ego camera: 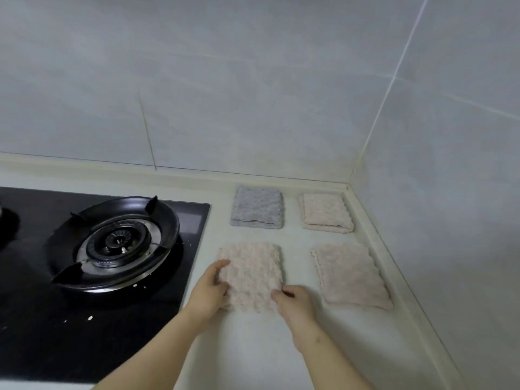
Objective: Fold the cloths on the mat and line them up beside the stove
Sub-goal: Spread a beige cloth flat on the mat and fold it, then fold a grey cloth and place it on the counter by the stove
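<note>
– Holding anything, those hands?
– Both are, and it is the same thing. The left hand (209, 288) has its fingers curled over the left edge of the near pink cloth (251, 277). The right hand (295, 302) pinches that cloth's near right corner between thumb and fingers.
– Where does that cloth lie?
– On the pale counter (253, 350), folded to a rough square. It is just beside the right edge of the black stove (84, 333), not touching it.
– Any others?
– Three, all folded, no hand on them. A grey cloth (257, 207) lies behind the held one, near the back wall. A pale pink cloth (326, 212) sits to the right of the grey one, tucked into the corner. The third, a dusty pink cloth (350, 275), lies to the right of the held one along the counter's raised edge, turned a little askew.
– So how are they set out?
– Two rows of two, with bare counter showing between every pair; none touch.
– And the stove?
– It has a glass top with one round burner (118, 240) inside a dark ring with prongs. A few pale specks lie on the glass towards the near side, and part of a second burner shows at the far left edge.
– What is behind it all?
– Grey wall tiles (253, 94), meeting in a corner at the right, with a cream strip where wall and counter join
</note>
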Action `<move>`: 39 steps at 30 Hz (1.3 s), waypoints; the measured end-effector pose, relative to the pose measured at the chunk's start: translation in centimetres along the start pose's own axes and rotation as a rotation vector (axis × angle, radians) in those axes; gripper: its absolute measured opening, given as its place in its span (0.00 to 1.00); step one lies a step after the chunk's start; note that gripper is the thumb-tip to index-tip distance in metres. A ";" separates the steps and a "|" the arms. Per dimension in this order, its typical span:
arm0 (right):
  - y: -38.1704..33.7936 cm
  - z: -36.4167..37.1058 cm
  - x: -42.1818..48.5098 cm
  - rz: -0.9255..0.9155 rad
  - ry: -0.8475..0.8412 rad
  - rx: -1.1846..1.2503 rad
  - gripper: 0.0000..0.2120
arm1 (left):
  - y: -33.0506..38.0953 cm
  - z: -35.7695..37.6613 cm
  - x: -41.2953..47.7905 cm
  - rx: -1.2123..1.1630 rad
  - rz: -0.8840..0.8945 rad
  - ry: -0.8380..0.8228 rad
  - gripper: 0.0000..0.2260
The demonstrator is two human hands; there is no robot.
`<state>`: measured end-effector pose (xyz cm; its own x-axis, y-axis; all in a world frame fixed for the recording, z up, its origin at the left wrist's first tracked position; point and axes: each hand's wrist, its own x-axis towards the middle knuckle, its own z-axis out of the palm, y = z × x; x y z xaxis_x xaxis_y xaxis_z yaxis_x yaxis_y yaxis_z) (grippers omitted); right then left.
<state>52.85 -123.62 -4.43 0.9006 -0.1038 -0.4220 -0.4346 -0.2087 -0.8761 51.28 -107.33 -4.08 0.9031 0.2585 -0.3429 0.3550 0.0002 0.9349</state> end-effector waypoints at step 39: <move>-5.5 16.2 -13.2 -0.311 -0.378 0.009 0.07 | 0.5 -16.4 -11.7 -0.052 0.116 0.489 0.10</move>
<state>43.41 -105.35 2.16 0.9266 0.3223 -0.1937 -0.1465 -0.1650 -0.9753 36.94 -94.55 1.89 0.7128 0.6818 -0.1647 0.2349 -0.0108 0.9720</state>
